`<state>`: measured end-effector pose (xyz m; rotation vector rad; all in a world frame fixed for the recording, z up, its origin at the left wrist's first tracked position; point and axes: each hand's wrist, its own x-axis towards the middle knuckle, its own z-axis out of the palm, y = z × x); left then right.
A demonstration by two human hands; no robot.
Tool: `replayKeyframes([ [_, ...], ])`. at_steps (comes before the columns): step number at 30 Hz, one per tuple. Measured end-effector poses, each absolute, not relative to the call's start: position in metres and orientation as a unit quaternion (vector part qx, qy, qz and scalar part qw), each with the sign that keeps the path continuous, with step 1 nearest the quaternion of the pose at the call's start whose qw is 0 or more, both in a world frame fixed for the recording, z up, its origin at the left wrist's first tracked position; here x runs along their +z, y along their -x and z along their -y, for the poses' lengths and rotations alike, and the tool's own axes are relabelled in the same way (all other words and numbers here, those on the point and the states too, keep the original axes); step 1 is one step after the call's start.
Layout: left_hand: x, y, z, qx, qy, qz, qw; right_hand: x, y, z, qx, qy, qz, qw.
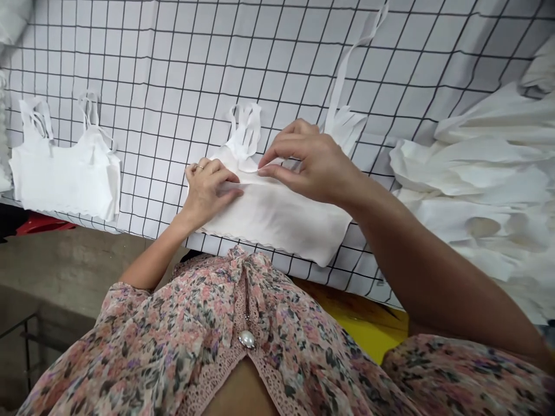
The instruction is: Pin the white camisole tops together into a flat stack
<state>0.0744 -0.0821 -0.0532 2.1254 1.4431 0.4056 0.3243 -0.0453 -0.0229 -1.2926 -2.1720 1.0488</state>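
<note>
A white camisole top (286, 216) lies flat in front of me on the checked cloth, its thin straps bunched at the upper edge. One long strap trails up and to the right of it. My left hand (210, 188) rests on the left part of the top, thumb and fingers closed on a fold of its fabric near the neckline. The thumb and forefinger of my right hand (306, 159) pinch the neckline edge at the middle. Part of the right straps is hidden behind my right hand.
Another stack of white camisole tops (65, 173) lies at the left, near the table's front edge. A loose heap of white garments (477, 190) covers the right side. The table is spread with a white cloth (173, 63) with black grid lines. Something yellow (368, 332) shows below the edge.
</note>
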Motion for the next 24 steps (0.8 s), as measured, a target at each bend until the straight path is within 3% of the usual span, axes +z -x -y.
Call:
replayKeyframes([
  [7,-0.068,-0.068,0.081,0.220,-0.798,-0.479,0.293,-0.051,-0.316,0.044,0.367,0.370,0.834,0.179],
  [12,-0.062,-0.065,0.081,0.217,-0.797,-0.461,0.325,-0.042,-0.315,0.040,0.408,0.333,0.835,0.160],
  [24,-0.055,-0.063,0.081,0.261,-0.774,-0.443,0.370,-0.039,-0.319,0.045,0.410,0.364,0.816,0.181],
])
